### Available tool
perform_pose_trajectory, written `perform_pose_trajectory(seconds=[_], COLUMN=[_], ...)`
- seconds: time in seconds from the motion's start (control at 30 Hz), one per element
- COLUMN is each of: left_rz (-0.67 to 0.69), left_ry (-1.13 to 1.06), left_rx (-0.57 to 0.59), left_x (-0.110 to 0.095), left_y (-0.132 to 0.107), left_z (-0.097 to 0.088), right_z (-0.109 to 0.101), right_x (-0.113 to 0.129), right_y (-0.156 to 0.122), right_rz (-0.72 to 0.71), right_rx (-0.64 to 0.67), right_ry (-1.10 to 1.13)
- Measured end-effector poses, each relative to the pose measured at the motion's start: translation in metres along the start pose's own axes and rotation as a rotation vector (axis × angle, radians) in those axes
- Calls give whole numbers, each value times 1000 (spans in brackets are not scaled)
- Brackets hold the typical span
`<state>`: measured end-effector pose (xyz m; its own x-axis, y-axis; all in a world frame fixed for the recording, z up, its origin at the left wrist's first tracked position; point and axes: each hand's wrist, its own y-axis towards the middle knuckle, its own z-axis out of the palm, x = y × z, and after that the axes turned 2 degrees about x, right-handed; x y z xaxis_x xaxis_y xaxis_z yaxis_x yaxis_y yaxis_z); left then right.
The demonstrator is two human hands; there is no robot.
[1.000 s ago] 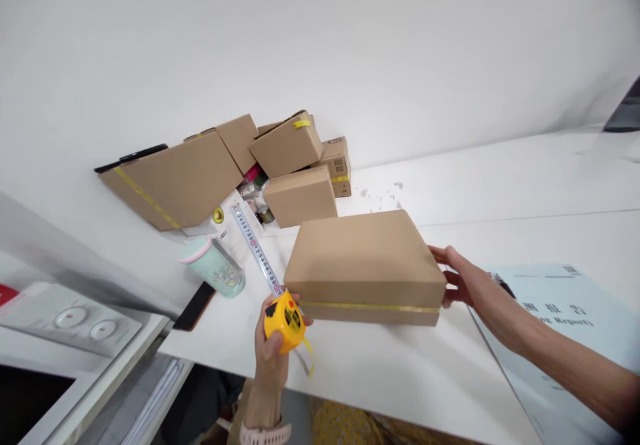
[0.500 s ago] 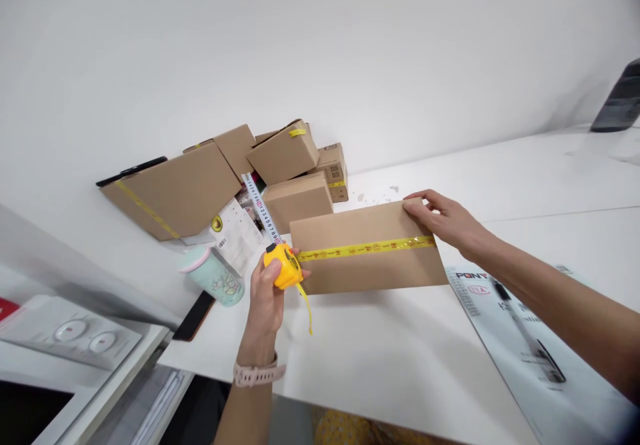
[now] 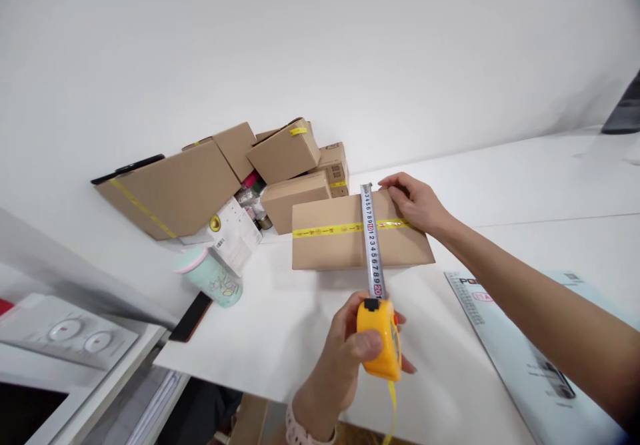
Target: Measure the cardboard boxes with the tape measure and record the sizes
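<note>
A flat cardboard box (image 3: 330, 248) with a yellow tape stripe lies on the white table (image 3: 300, 325). My left hand (image 3: 350, 348) is closed round a yellow tape measure (image 3: 380, 338), near the table's front edge. Its white blade (image 3: 373, 245) runs away from me across the box top to the far edge. My right hand (image 3: 415, 203) rests on the box's far right part, fingers pressed at the blade's tip.
A heap of cardboard boxes (image 3: 225, 165) stands against the wall at the back left. A mint cup (image 3: 210, 275) lies on its side beside a dark phone (image 3: 189, 318). A printed sheet (image 3: 530, 345) lies at the right. A lower white unit (image 3: 65, 338) sits at the left.
The box was turned and laid flatter. My left hand moved the tape measure from the box's left end to its front, with the blade now across the box. My right hand shifted left along the far edge.
</note>
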<state>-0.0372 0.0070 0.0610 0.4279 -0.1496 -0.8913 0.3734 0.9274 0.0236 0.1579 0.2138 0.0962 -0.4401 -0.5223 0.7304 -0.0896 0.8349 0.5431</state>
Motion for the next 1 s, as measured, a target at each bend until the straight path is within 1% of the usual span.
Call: perform_pose_trajectory(seconds=[0.07,0.13,0.27,0.4,0.5,0.63,0.77,0.9,1.0], left_rz=[-1,15,18,6,3,-13,-29,7,19], left_ry=[-24,-45,-53,-73,-101,-103,-14,106,133], left_rx=[-21,-40,-52,-43,-39,-62,-75,-40,-22], left_x=[4,5,7,17,26,35,42,52,56], left_y=[3,6,5,4,5,6,7,7,8], left_z=[3,5,6,5,1,-1,-1,-6,-10], right_z=[0,-1,-1,-1,-1,0,1,1,1], right_x=[3,5,8,10,10,7,5,6,6], right_y=[0,-1,0,2,2,3,2,0,0], right_rz=[-98,-156,-156,-149,-153,-187,-213,-221,-216], right_rx=[13,35,99,148,157,140,120,103,103], right_ry=[-71,-168,-345,-434,-458,-473,-480,-474,-468])
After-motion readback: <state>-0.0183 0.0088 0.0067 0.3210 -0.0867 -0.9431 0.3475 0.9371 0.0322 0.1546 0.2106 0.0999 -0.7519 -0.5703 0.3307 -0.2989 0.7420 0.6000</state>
